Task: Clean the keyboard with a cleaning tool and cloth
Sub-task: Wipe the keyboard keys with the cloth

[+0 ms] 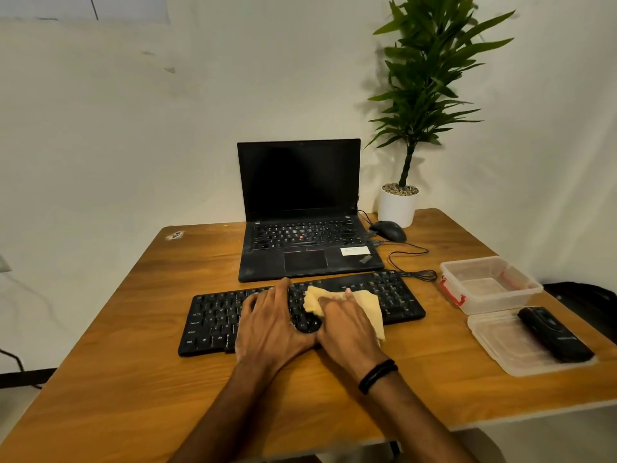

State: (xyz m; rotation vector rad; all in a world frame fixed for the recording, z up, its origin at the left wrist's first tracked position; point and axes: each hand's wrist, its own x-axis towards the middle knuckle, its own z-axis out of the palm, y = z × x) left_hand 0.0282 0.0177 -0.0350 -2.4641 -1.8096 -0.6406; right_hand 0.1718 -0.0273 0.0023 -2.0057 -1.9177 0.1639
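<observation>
A black keyboard [213,320] lies slanted on the wooden table [140,389] in front of me. My left hand [268,324] rests flat on its middle keys, fingers spread, holding nothing. My right hand [347,329], a black band on its wrist, presses a yellow cloth [369,304] onto the keys right of centre. The cloth spreads out from under the fingers and hangs over the keyboard's near edge. A black cleaning tool [554,334] lies on a clear plastic lid [510,345] at the right.
An open black laptop [300,208] stands just behind the keyboard. A black mouse [389,230] and its cable lie to the laptop's right, beside a potted plant in a white pot [397,205]. A clear plastic box [489,284] with red clips sits at the right edge.
</observation>
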